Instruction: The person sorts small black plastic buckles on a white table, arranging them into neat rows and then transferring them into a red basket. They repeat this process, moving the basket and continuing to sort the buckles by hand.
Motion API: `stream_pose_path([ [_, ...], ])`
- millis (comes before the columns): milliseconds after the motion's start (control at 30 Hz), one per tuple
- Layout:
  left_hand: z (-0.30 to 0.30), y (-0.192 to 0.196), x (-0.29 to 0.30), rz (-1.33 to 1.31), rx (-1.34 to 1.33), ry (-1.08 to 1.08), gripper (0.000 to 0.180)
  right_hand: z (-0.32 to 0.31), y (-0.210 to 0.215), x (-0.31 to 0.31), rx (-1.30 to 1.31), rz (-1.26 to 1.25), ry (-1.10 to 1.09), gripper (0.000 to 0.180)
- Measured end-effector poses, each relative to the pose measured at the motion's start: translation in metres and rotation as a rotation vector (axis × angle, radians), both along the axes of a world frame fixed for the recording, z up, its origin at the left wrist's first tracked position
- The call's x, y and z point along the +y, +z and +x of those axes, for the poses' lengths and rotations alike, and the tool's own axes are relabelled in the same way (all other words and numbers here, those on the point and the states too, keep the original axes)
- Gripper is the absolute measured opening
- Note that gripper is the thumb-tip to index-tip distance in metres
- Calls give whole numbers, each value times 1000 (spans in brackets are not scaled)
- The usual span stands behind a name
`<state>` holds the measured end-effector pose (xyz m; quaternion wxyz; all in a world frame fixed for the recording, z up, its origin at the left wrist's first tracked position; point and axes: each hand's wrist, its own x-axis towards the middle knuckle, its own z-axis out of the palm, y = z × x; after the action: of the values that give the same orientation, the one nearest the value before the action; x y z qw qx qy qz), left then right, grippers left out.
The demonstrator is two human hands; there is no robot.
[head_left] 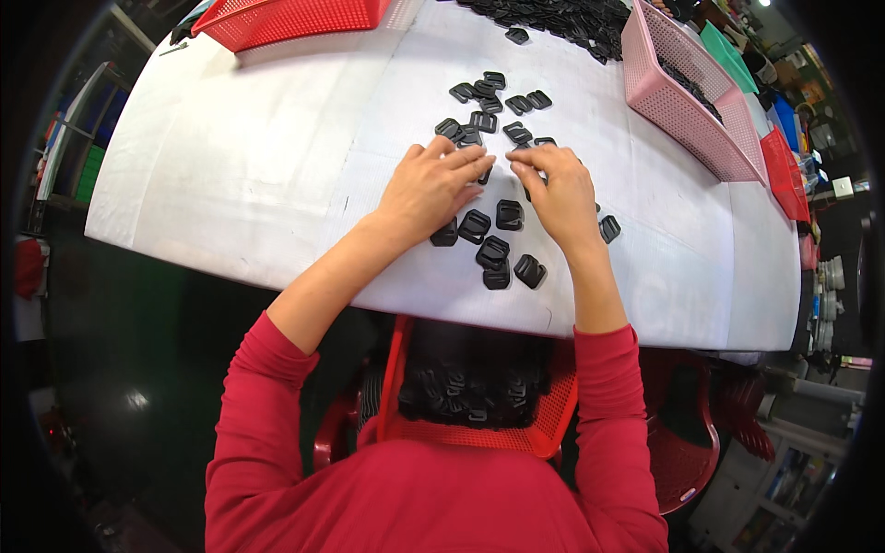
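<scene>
Black plastic slide buckles (509, 215) lie scattered over the middle of the white table, some overlapping. My left hand (429, 192) rests low among them, fingers stretched to the right and thumb a little apart. A dark buckle (485, 175) shows between its fingertips and thumb; whether they grip it, I cannot make out. Opposite, my right hand (558, 194) is bent inward with thumb and forefinger pinched together. Whatever is in that pinch is too small or hidden. Part of another buckle shows under its palm. Several buckles (493, 253) lie nearer to me, below both hands.
A large heap of black buckles (562, 23) covers the table's far side. A pink basket (687, 111) with black pieces stands at the right, a red basket (295, 23) at the far left. Below the table's near edge, a red crate (548, 419) holds more black pieces.
</scene>
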<state>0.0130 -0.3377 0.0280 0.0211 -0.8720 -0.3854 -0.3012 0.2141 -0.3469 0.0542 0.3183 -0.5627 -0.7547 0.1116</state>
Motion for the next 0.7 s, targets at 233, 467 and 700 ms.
stream_pose_path([
  [233,3,3,3,-369,-177,35,24,-14,-5,49,-14,82,98,19],
  [467,-15,1,26,-78,5,169,35,-33,-25,53,-128,128,164,38],
  [700,-59,3,22,-239,203,228,37,-28,-38,55,-242,321,194,25],
])
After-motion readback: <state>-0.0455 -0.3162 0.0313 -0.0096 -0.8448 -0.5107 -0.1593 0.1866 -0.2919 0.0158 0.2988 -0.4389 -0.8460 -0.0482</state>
